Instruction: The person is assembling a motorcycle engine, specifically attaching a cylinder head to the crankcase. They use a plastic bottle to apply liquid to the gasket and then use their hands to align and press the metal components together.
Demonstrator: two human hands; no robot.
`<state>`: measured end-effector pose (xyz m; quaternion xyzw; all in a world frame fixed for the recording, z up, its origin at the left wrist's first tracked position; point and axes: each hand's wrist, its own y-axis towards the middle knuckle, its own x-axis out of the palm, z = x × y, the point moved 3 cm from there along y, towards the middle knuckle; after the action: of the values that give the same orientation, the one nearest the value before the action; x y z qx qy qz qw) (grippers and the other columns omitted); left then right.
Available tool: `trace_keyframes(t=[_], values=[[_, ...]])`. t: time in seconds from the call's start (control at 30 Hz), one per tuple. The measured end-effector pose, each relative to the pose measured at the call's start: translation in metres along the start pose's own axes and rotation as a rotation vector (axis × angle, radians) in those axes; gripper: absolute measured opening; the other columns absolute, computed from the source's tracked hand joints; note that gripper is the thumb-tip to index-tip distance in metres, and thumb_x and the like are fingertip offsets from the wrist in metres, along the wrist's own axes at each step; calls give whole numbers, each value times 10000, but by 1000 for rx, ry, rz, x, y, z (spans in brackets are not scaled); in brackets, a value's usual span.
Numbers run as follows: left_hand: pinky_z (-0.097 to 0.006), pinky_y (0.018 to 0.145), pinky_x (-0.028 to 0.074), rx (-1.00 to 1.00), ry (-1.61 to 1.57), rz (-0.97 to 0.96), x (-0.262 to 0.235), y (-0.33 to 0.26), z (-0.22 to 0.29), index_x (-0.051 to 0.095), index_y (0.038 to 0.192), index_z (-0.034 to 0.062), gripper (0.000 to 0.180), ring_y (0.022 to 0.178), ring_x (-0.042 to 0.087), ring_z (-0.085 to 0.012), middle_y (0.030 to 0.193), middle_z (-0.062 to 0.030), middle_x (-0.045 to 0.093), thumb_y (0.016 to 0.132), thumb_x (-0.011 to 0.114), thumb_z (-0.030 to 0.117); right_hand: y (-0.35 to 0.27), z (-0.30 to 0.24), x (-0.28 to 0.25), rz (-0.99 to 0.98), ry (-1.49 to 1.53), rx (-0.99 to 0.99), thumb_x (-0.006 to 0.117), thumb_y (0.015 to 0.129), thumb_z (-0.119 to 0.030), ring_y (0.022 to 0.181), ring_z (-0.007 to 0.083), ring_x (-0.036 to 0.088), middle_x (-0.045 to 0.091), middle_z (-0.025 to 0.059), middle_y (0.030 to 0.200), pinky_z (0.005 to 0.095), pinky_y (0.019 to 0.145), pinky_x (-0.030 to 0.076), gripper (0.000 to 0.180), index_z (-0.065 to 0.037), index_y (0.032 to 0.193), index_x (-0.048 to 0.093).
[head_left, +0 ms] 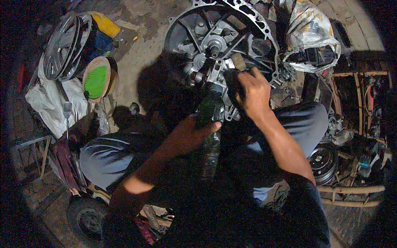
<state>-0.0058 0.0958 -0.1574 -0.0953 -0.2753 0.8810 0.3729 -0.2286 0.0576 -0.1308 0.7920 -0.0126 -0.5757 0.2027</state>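
In front of me stands a round, metal gearbox housing (pixel 194 31), open toward me, with ribs and a central shaft (pixel 214 50). My left hand (pixel 194 130), in shadow, is wrapped round a dark, see-through plastic bottle (pixel 211 149). The bottle's narrow end points at the metal parts below the shaft. My right hand (pixel 253 89) is closed at the housing's lower right. It grips what looks like a paintbrush, whose tan bristles (pixel 238 61) show beyond the fingers against the housing. Its handle is hidden in my hand.
Two spoked wheels (pixel 62 47), a yellow container (pixel 105 25) and a round green-faced piece (pixel 96 80) lie at the left. A screwdriver (pixel 67 109) is near a white sack (pixel 53 103). Another white sack (pixel 312 31) with metal parts stands right. Bamboo racks (pixel 351 190) are farther right.
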Motion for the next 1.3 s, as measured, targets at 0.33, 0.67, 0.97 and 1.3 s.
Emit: trace_keyframes(t=[0.33, 0.67, 0.97, 1.3], values=[[-426, 829, 527, 15, 70, 2, 0, 2, 3, 683, 1063, 38, 518, 877, 685, -238, 911, -119, 716, 927, 671, 538, -1, -3, 2, 49, -1, -26, 778, 652, -50, 855, 424, 599, 679, 159, 878, 491, 779, 499, 293, -41, 928, 680], [-435, 900, 526, -37, 69, 61, 1, -1, -2, 677, 1157, 51, 567, 969, 691, -262, 1013, -147, 723, 903, 688, 558, -2, 3, 9, 23, -27, 28, 777, 716, -75, 881, 402, 600, 694, 185, 898, 476, 800, 491, 237, -13, 932, 702], [-439, 903, 519, -44, -10, -18, 2, 1, -4, 672, 1159, 41, 596, 995, 692, -280, 1026, -149, 718, 896, 687, 576, -5, -3, 0, 5, -47, 4, 790, 699, -88, 904, 415, 586, 664, 191, 895, 491, 806, 483, 272, -24, 948, 698], [-451, 924, 534, 76, 185, 152, -16, 3, 10, 677, 1172, 32, 577, 1002, 705, -352, 1047, -189, 727, 907, 698, 544, -2, -1, 0, 47, 78, 106, 736, 805, -70, 872, 419, 619, 699, 188, 911, 490, 775, 500, 161, -13, 950, 698]])
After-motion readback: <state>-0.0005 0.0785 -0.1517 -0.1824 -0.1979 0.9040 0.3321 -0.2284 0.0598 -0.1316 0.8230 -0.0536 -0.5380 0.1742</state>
